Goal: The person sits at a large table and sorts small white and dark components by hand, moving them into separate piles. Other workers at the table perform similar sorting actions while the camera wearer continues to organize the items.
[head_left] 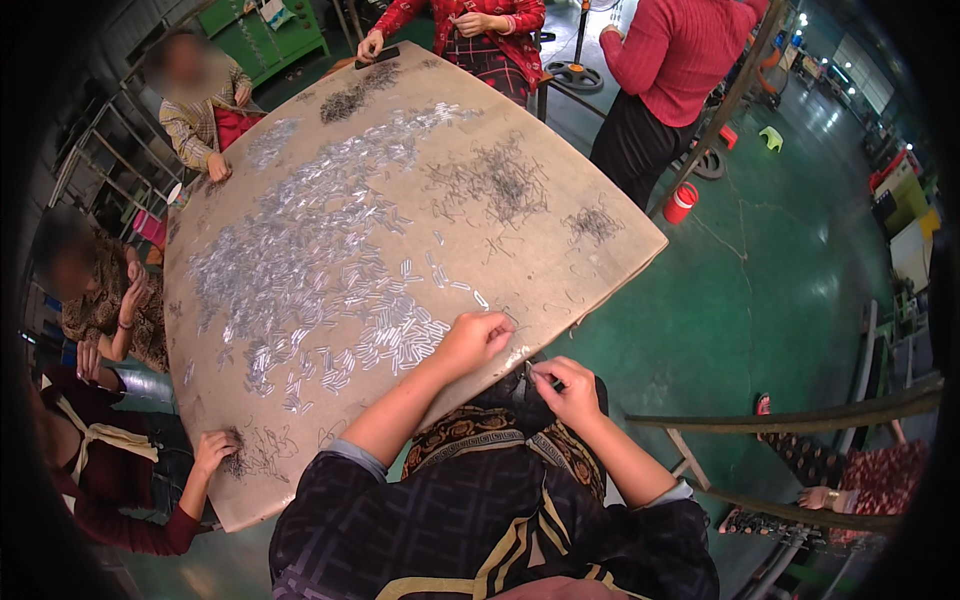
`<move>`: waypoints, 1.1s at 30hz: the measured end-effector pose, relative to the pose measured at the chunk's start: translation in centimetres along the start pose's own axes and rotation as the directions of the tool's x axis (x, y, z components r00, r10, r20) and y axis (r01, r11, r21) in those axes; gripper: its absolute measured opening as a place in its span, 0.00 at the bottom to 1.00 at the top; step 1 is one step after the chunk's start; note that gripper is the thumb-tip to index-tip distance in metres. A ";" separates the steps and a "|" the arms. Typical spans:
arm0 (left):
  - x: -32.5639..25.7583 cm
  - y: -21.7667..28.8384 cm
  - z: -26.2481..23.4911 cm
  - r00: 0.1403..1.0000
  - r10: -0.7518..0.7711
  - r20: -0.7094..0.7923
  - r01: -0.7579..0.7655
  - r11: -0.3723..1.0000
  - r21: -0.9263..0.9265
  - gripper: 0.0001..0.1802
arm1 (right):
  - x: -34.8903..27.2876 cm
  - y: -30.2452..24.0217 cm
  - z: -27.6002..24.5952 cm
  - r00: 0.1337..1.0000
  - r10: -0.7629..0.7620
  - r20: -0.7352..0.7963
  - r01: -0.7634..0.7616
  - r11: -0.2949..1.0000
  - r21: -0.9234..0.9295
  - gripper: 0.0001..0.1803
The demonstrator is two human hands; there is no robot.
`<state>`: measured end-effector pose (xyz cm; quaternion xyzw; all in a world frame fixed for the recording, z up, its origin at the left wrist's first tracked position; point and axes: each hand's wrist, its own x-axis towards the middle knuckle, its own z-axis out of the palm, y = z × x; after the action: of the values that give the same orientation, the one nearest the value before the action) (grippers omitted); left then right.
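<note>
left hand (478,343): curled over table (560,268) | right hand (570,390): pinching small piece (529,369)

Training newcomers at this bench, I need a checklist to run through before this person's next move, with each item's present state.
1. Left hand over the table: ok, near its edge.
2. Right hand visible: ok, just off the table's edge.
3. What the right hand's fingertips hold: cannot tell, too small.
4. Silver pieces gathered in one neat heap: not ok, scattered widely.
5. Dark wires all in one place: not ok, several separate clusters.
6. Nearest left-side co-worker's hand clear of this person's hands: ok, at the table's left corner.
</note>
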<state>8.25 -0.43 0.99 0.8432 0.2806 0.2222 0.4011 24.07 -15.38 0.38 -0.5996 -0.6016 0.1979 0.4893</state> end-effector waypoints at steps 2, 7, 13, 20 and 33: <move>-1.1 1.3 0.1 0.996 -0.090 0.008 0.089 0.972 -0.219 0.04 | 0.0 -0.1 0.1 1.000 0.007 -0.015 -0.007 1.000 0.002 0.06; -3.8 1.8 1.6 0.998 0.013 -0.060 -0.039 0.882 -0.470 0.06 | 0.1 -0.2 0.3 0.999 0.012 -0.038 -0.011 1.000 0.016 0.06; -4.9 1.7 3.3 0.975 -0.041 -0.218 -0.064 0.889 -0.452 0.05 | 0.4 -0.6 0.6 0.999 0.012 -0.038 -0.011 1.000 0.023 0.06; -5.4 2.3 4.8 0.935 -0.149 -0.321 -0.027 0.874 -0.486 0.03 | 0.0 -0.9 1.1 0.993 0.073 -0.093 -0.070 0.997 0.029 0.06; -5.6 1.4 6.5 0.913 -0.046 -0.405 -0.214 0.791 -0.573 0.06 | -0.1 -1.4 1.4 0.998 -0.004 -0.070 0.003 1.000 -0.008 0.07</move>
<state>8.40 -8.40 -2.45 0.6182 0.2315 0.4851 0.5735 22.15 -15.28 0.84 -0.6071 -0.5859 0.1734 0.5080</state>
